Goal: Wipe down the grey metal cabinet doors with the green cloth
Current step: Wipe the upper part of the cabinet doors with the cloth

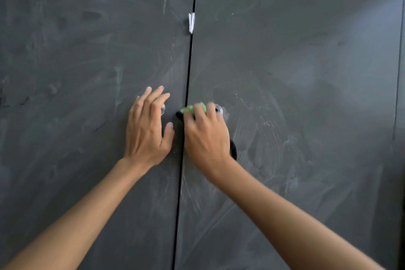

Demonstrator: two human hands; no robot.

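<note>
Two grey metal cabinet doors fill the view, the left door (76, 72) and the right door (306, 61), split by a dark vertical gap. My left hand (148, 127) lies flat on the left door beside the gap, fingers straight, partly covering a round lock. My right hand (206, 136) presses the green cloth (192, 108) against the right door just right of the gap; only a green edge shows above my fingers, with a dark part below. A round silver lock (219, 109) sits at my fingertips.
A folded white slip of paper (191, 22) sticks out of the gap higher up. Wet swirled streaks (274, 138) cover the right door near my hand. A vertical edge (397, 94) runs down the far right.
</note>
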